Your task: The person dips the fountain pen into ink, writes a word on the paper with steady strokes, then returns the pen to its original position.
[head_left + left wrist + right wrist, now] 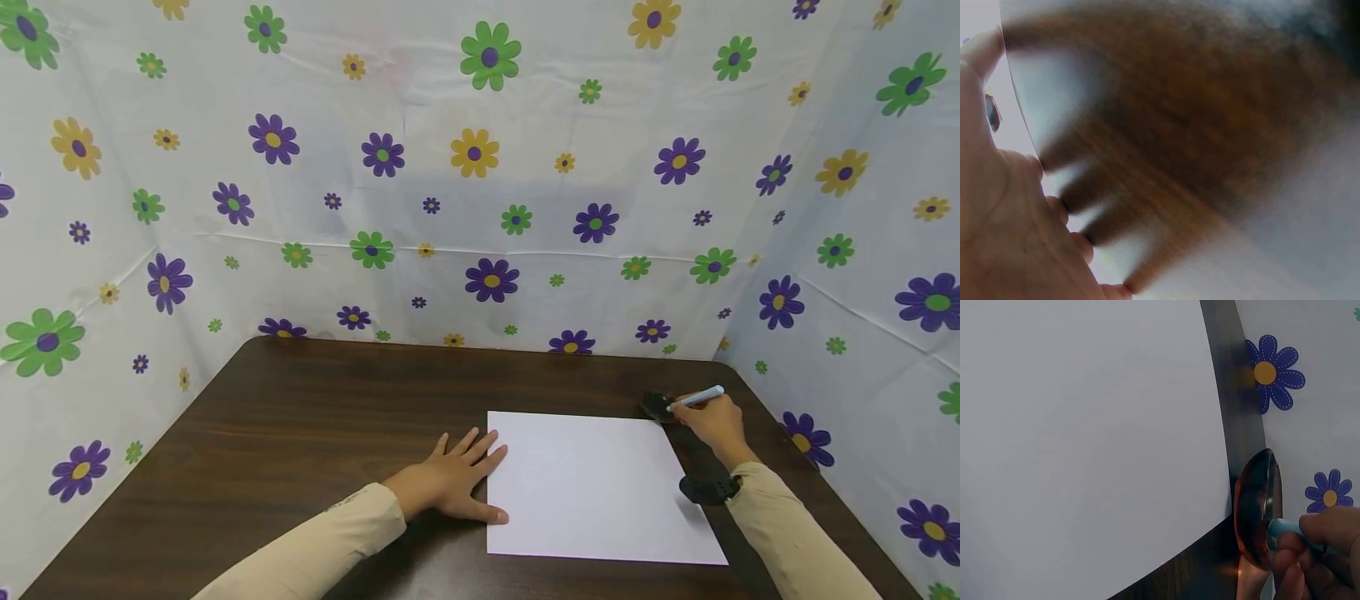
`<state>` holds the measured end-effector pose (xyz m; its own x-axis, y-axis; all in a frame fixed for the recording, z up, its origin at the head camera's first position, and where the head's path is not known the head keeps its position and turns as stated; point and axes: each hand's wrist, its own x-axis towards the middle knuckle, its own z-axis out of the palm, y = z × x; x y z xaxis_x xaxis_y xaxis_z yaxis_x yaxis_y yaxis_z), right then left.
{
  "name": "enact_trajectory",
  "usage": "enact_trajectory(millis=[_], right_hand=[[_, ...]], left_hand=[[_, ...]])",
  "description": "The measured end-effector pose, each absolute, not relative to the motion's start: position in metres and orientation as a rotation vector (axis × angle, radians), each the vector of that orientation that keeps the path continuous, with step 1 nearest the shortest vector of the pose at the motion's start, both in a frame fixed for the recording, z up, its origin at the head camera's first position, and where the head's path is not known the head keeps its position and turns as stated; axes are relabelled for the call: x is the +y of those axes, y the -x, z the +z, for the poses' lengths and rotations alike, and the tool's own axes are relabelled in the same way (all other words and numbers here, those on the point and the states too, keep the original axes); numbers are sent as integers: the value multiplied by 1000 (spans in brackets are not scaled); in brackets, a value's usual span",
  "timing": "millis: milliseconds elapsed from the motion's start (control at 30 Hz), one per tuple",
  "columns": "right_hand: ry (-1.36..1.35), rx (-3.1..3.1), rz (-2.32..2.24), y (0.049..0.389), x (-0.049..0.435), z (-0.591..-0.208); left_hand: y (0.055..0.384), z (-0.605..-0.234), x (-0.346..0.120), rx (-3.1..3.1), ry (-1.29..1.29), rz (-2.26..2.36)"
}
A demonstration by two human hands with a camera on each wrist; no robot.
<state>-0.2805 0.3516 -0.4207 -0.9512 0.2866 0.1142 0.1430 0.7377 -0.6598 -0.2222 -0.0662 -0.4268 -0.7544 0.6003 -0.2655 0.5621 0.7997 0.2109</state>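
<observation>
A blank white sheet of paper [585, 492] lies on the dark wooden table. My left hand [450, 482] rests flat with fingers spread over the table and the sheet's left edge; the left wrist view shows its palm [1016, 231]. Between thumb and fingers, my right hand [716, 427] pinches a light-blue marker [697, 397]. One end of the marker meets a glossy, dark, spoon-like oval [1257, 506] with a copper-coloured handle [1252, 581], beside the sheet's far right corner. Part of that handle is hidden by the right hand.
The table [337, 400] has rounded far corners. White cloth [420, 108] printed with flowers hangs behind it and at both sides, close to the right hand. A dark wrist device [708, 489] on the right arm is over the sheet's right edge.
</observation>
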Motion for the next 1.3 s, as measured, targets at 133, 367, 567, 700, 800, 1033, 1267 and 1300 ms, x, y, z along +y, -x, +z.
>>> enact_trajectory(millis=[133, 367, 567, 700, 800, 1033, 1267, 1300], right_hand=[[319, -2755, 1005, 281, 350, -421], [275, -2718, 1020, 284, 347, -424], [302, -2691, 1029, 284, 348, -427], [335, -2684, 1041, 284, 348, -428], [356, -2675, 1053, 284, 348, -428], [370, -2673, 1040, 283, 347, -427], [378, -2676, 1041, 284, 348, -425], [382, -2667, 1047, 284, 347, -426]], left_hand=[[222, -425, -67, 2663, -886, 169], [221, -423, -66, 2648, -886, 178], [221, -423, -66, 2657, -889, 169], [220, -421, -66, 2661, -883, 174], [220, -420, -66, 2660, -883, 176], [220, -421, -67, 2663, -887, 173], [222, -423, -67, 2666, -891, 163], [222, -423, -67, 2664, -891, 163]])
